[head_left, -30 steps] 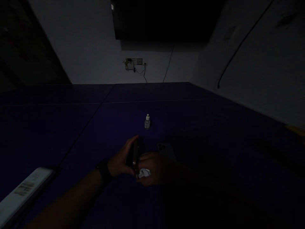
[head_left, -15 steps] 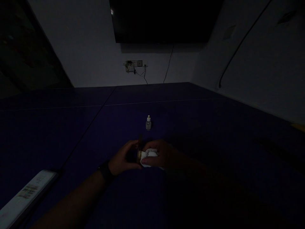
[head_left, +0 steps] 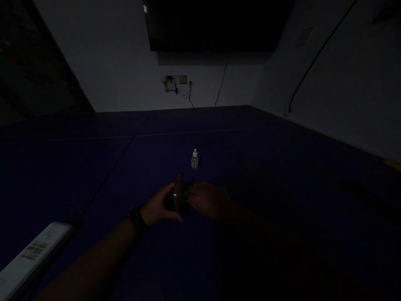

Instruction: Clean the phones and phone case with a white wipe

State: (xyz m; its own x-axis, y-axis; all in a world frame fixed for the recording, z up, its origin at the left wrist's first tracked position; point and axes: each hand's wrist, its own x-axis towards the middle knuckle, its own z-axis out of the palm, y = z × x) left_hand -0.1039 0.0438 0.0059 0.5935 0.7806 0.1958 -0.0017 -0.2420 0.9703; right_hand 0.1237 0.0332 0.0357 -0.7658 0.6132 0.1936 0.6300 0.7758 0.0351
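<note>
Dim light hides much of the detail. My left hand (head_left: 158, 207), with a dark watch band at the wrist, is closed around a thin brownish smartphone (head_left: 178, 191) held on edge, a glossy rim towards me. Close against its right side is my right hand (head_left: 205, 200), fingers curled with the back of the hand up; what they hold is hidden, apart from a small pale bit by the fingertips. Beyond both hands, a small clear dropper bottle (head_left: 194, 161) with a white cap stands upright on the dark blue surface (head_left: 250, 154).
A white power strip (head_left: 34, 255) lies at the lower left. On the far wall are sockets (head_left: 178, 80) with plugs and hanging cords, below a large dark screen (head_left: 213, 25). A dark cable (head_left: 319, 54) runs down the right wall.
The white cloth-like bundle in my right hand has gone from sight as that hand turned over. The smartphone now shows more clearly, tilted up in my left hand, which shifted slightly left.
</note>
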